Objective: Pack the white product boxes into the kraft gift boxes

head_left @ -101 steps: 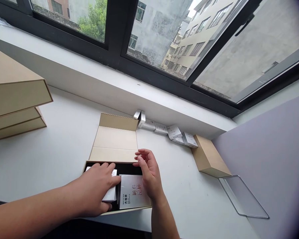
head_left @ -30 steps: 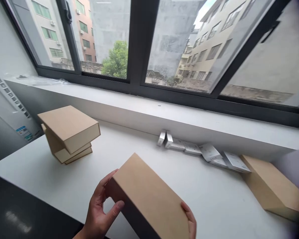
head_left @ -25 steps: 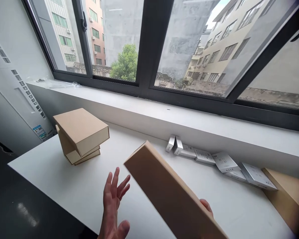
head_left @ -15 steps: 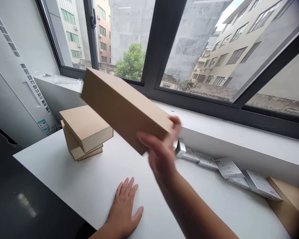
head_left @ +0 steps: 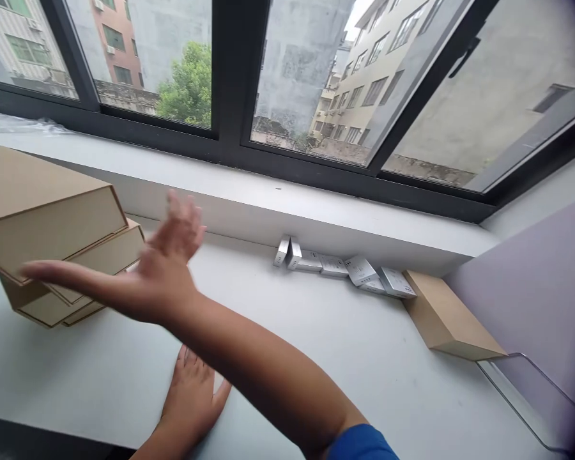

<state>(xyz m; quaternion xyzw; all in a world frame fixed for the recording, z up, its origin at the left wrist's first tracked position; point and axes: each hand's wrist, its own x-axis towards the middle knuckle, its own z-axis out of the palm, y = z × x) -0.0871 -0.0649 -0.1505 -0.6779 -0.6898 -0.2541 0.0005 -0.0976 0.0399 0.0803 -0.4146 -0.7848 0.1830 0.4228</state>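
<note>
Brown cardboard boxes [head_left: 48, 220] stand in an uneven stack on the white table [head_left: 278, 358] at the left, the top one tilted against those below. My right hand [head_left: 160, 275] is raised just right of the stack, thumb and fingers spread wide and somewhat blurred, holding nothing. Its thumb passes in front of the top box; whether it touches is unclear. Below my right forearm, my left hand [head_left: 191, 386] lies on the tabletop, fingers apart and partly covered by that arm.
Several small silver boxes [head_left: 334, 265] line the wall under the white windowsill [head_left: 249, 191]. Another brown box [head_left: 453, 316] sits at the right, beside a bent metal rod frame [head_left: 512, 409]. Clear plastic wrap [head_left: 33, 124] lies on the sill at the left.
My right hand has moved left and let go of the long brown box, which is now at the stack. The view has turned right, showing more of the right side. My left hand stays on the table.
</note>
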